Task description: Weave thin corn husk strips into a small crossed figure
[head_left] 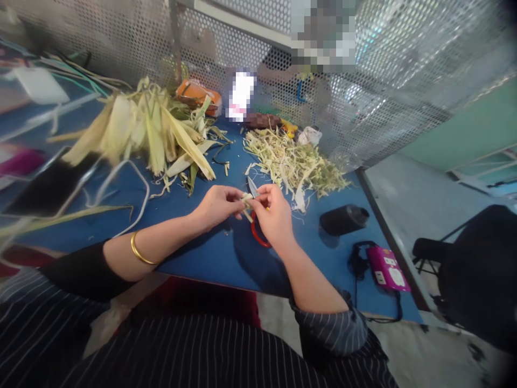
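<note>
Over the blue table (205, 258), my hands meet in front of me. My left hand (218, 207) pinches a small pale strip of corn husk (246, 199) between thumb and fingers. My right hand (277, 215) is closed on the same strip from the other side. Red-handled scissors (260, 237) show beneath the right hand, their blades poking out above its fingers; whether they lie on the table or hang from that hand I cannot tell. Beyond my right hand lies a heap of shredded husk (297, 164). Larger whole corn husks (151, 129) are piled at the back left.
A black cylinder (343, 219) and a magenta power strip (388, 268) with a black cord stand at the right. An orange packet (200, 97) and a bright phone-like screen (241, 96) are at the back, against a perforated metal screen (242, 32). A black chair (480, 275) is farther right.
</note>
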`<state>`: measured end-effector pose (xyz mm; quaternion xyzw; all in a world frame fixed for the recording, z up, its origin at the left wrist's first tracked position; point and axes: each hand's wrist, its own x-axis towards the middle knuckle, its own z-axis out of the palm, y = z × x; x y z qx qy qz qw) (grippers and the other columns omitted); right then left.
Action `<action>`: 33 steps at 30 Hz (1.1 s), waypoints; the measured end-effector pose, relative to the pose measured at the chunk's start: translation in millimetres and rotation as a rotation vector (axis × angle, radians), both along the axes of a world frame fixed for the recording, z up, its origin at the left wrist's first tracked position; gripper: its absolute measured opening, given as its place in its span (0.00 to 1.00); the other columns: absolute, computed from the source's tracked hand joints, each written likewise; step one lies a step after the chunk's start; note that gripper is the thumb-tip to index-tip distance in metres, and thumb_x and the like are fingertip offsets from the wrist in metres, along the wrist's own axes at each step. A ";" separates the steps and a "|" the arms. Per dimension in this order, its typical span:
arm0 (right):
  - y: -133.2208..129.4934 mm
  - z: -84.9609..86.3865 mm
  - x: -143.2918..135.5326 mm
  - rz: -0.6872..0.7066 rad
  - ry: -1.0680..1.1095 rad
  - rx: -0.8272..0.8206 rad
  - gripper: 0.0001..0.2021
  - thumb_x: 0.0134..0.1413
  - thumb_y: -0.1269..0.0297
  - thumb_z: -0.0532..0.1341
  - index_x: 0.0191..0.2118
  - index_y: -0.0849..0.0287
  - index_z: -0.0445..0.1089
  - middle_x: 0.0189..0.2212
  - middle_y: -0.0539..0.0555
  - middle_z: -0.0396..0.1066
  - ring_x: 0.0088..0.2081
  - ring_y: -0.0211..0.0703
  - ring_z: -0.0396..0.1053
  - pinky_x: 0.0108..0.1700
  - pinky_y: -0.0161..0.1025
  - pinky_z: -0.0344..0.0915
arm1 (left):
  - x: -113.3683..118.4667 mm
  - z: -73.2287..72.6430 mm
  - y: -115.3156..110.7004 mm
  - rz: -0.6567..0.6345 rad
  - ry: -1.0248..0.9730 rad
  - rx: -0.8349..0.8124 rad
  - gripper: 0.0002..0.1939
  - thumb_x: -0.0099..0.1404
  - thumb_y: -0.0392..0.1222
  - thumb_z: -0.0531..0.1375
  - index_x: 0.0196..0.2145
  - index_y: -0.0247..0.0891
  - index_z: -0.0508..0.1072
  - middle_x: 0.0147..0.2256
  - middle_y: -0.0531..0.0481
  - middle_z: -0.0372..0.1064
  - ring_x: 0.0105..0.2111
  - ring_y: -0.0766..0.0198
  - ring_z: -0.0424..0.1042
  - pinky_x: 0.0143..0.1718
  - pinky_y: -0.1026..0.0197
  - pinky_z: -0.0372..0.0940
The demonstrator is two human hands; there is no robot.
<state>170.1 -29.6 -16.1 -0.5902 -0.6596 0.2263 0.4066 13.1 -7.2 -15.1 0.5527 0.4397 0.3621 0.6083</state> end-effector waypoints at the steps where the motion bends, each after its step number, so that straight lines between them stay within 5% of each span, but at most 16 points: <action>1: 0.4 0.8 0.9 0.019 0.037 -0.030 0.10 0.52 0.61 0.60 0.41 0.56 0.65 0.27 0.48 0.70 0.29 0.39 0.69 0.37 0.39 0.63 | -0.4 0.2 0.3 -0.010 -0.005 -0.014 0.09 0.53 0.37 0.63 0.33 0.30 0.76 0.22 0.51 0.70 0.20 0.70 0.68 0.26 0.65 0.63; 8: -0.6 10.6 2.5 0.085 0.030 -0.149 0.12 0.54 0.53 0.57 0.31 0.57 0.69 0.22 0.48 0.69 0.25 0.38 0.66 0.30 0.36 0.62 | -3.8 -5.8 2.4 -0.059 0.158 0.151 0.13 0.53 0.41 0.61 0.37 0.35 0.75 0.22 0.53 0.71 0.21 0.67 0.70 0.26 0.66 0.63; 13: 0.0 12.1 3.2 0.111 -0.090 -0.169 0.09 0.51 0.59 0.60 0.26 0.57 0.70 0.22 0.48 0.67 0.25 0.36 0.63 0.29 0.35 0.58 | -3.7 -8.7 0.9 -0.116 0.254 0.259 0.19 0.52 0.37 0.59 0.44 0.36 0.70 0.20 0.56 0.69 0.20 0.66 0.71 0.23 0.67 0.62; 23: 6.6 4.0 3.4 0.042 0.151 -0.118 0.10 0.49 0.57 0.61 0.26 0.58 0.72 0.22 0.48 0.65 0.26 0.37 0.62 0.32 0.36 0.60 | -7.2 -8.1 1.3 -0.463 0.062 -0.002 0.05 0.52 0.38 0.58 0.25 0.34 0.73 0.22 0.52 0.68 0.21 0.70 0.67 0.26 0.67 0.63; 33: 8.2 0.3 0.6 -0.017 0.057 -0.001 0.11 0.52 0.57 0.58 0.25 0.57 0.70 0.25 0.49 0.67 0.29 0.38 0.64 0.36 0.37 0.60 | -2.6 3.1 -4.2 -0.349 -0.024 -0.120 0.11 0.55 0.47 0.60 0.27 0.34 0.73 0.21 0.51 0.68 0.21 0.68 0.67 0.26 0.65 0.61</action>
